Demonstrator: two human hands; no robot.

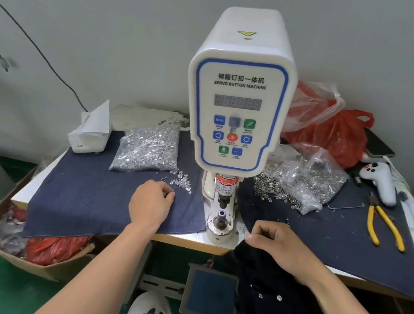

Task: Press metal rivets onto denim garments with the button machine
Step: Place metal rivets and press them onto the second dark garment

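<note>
1. Head view, places told from the button machine (237,101), the tall white box mid-table.
2. Dark denim clothes (269,284) hang off the table edge, in front & right of the machine. Soft, floppy, prob. a bit heavy. Best to grab near the spot to be pressed & pull it flat.
3. Right hand (279,241) is just right of the machine's small round post (221,216). Fingers curled, pinching the top edge of the clothes.
4. Left hand (150,202) is left of the post, on the blue cloth (99,198). Fingers curled at the loose rivets (182,181); can't tell if it has one yet.
5. Rivets are tiny, hard, light, slippery. Pick w/ fingertips, one at a time.
6. Counts: 1 machine, 2 hands, 1 bag of silver rivets (149,149) to the left, 1 bag of ring bits (304,177) to the right. Loose rivets: too many & too small to count.
7. Also 1 yellow pliers (384,227) far right, 1 red bag (334,132) behind right, 1 foot pedal (212,293) below.
</note>
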